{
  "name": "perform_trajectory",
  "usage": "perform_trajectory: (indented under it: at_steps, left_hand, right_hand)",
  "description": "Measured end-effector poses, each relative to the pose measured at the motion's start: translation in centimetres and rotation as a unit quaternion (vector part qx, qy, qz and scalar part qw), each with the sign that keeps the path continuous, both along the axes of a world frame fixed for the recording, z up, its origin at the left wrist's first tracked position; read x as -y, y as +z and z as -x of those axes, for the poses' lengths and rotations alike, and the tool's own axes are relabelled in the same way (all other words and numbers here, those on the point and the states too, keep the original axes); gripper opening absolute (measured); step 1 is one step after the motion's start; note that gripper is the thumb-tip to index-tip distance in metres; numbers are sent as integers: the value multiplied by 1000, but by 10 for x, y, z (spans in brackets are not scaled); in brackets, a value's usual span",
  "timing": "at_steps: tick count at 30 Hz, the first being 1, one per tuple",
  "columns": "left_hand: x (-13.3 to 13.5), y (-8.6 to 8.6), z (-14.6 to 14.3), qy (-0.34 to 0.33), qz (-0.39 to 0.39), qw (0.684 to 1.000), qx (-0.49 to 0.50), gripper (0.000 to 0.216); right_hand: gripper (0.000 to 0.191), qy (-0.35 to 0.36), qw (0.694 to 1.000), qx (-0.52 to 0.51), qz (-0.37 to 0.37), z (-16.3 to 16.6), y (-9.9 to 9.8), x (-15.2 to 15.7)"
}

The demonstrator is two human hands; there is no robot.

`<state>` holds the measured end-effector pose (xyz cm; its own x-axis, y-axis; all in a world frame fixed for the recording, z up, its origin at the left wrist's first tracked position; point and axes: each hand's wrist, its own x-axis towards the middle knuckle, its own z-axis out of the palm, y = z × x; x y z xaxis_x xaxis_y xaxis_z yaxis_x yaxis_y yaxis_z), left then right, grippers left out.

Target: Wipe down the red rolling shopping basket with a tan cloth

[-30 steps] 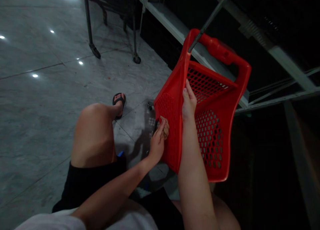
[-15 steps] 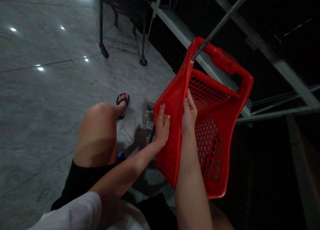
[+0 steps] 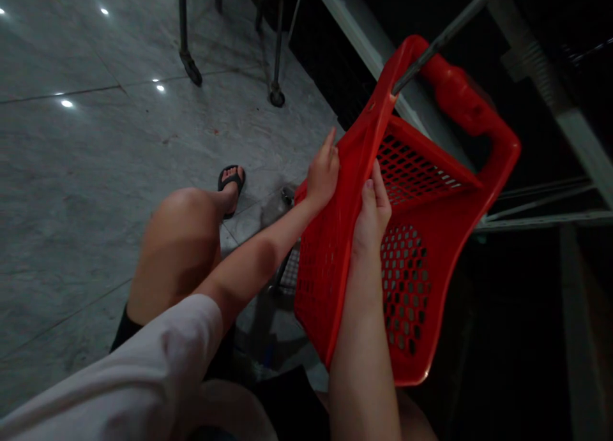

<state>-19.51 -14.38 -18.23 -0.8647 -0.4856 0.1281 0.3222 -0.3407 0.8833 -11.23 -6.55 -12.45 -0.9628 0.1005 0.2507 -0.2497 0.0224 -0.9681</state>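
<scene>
A red plastic shopping basket (image 3: 352,243) with perforated walls stands tilted in front of me, its opening facing right. My left hand (image 3: 324,173) lies against its outer wall near the upper end, fingers stretched out; its palm side is hidden. At the near rim, my right hand (image 3: 373,211) holds the basket, with the thumb by the edge and the fingers along the inner side. The basket's thick red handle (image 3: 464,103) points to the upper right. A metal rod (image 3: 445,39) runs up from its corner.
Beyond the basket stands a dark metal frame on casters (image 3: 276,96). White metal shelving (image 3: 349,32) borders a dark area on the right. My sandaled foot (image 3: 232,189) rests on the grey tiled floor (image 3: 71,205). A small wheel (image 3: 287,195) shows beside the basket.
My left hand has slid up along the basket's outer wall, away from me. The right hand keeps its place on the rim, and the view has shifted slightly.
</scene>
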Motion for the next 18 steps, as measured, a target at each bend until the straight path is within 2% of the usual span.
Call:
perform_trajectory:
  at_steps: [3,6,9,11,14,16,18]
  left_hand:
    - [-9,-21,-55,-28,37,999,13,43]
    - [-16,-46,-115,-47,52,992,104,52]
    - [-24,-58,-185,-54,90,982,158,60]
    - [-31,-55,-239,-62,118,982,135,63]
    - [-39,-41,-312,-112,135,981,80,68]
    - [-42,-30,-341,-141,127,980,62,64]
    - [-45,-19,-346,-144,123,980,59,59]
  right_hand:
    - [51,-2,1000,-16,-10,12,-6,-5]
    - [52,1,1000,-18,-25,22,-13,-9]
    - [53,-1,999,-20,-29,26,-18,-13]
    - [54,0,999,-27,-30,26,-20,-14]
    - [53,9,998,-43,-50,24,-20,-16]
    - [52,14,997,-50,-65,24,-20,-16]
    - [51,20,996,-51,-72,26,-22,-16]
